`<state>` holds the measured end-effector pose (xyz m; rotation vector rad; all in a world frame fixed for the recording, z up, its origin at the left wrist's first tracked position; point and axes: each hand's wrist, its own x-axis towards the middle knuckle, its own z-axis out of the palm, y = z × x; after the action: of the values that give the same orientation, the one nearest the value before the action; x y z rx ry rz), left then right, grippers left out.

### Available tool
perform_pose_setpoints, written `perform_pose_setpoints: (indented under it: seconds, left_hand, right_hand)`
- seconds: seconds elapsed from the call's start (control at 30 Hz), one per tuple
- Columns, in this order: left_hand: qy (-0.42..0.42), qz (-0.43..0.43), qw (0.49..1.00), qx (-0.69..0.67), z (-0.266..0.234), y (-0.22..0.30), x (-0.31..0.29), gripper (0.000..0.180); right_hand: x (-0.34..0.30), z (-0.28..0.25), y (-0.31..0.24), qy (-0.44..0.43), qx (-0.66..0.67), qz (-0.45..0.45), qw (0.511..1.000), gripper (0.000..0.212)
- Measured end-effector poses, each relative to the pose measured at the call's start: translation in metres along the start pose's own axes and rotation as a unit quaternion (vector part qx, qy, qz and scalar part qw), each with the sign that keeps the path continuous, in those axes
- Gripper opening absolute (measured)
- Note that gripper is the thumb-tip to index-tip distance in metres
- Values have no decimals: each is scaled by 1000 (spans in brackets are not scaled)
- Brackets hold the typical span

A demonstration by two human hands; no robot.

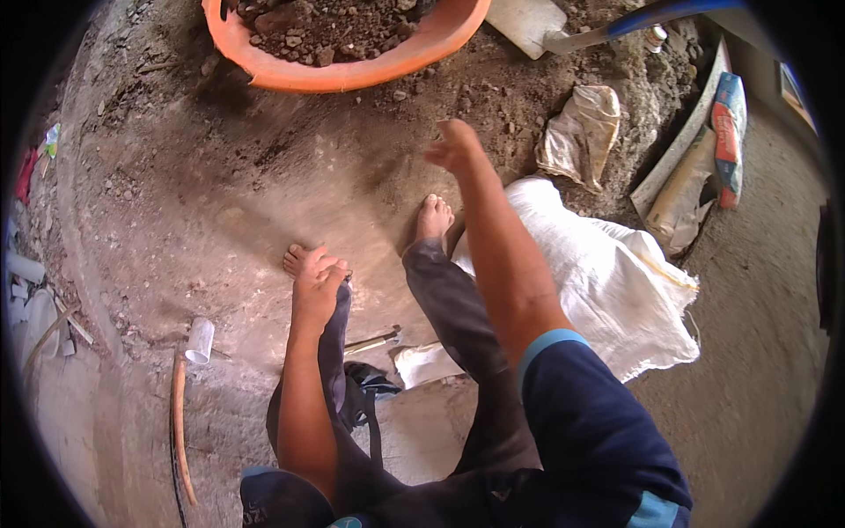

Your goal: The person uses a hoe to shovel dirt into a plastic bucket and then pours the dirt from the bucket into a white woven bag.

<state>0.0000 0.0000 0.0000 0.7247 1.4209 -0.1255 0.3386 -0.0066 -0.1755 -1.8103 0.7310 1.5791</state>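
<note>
My right hand [454, 146] reaches forward over the dirt floor, its fingers apart and nothing seen in them. Beyond it is an orange tub [343, 81] with a worn rim, holding dark soil and rubble [326, 40]. My left hand [317, 286] hangs lower, above my left foot, with loosely bent, parted fingers and no object visible in it. A shovel [528, 25] with a grey blade and blue handle lies at the tub's right. Nearest to my right forearm, a large white woven sack [590, 273] is spread on the ground.
A crumpled dirty sack [581, 136] lies ahead on the right, near a red-and-blue bag [729, 132]. Behind my left foot are a hammer [374, 341] and a dark bag [365, 387]. A white plastic cylinder [201, 341] and an orange-brown curved rod [180, 422] lie left.
</note>
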Motion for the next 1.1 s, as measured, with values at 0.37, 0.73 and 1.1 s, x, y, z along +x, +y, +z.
perform_pose_setpoints:
  seconds: [0.37,0.73,1.1]
  left_hand:
    - [40,42,995,75,0,-43,-44,45]
    - [130,43,968,211,-99,0,-307,38]
    - [88,-112,986,86,-221,-20,-451,33]
  right_hand:
    - [-86,-49,62,168,-500,-369,765,67]
    - [-486,-195,261,81,-433,-114,890,59]
    - [-557,-193,262,29,-423,-242,873,58]
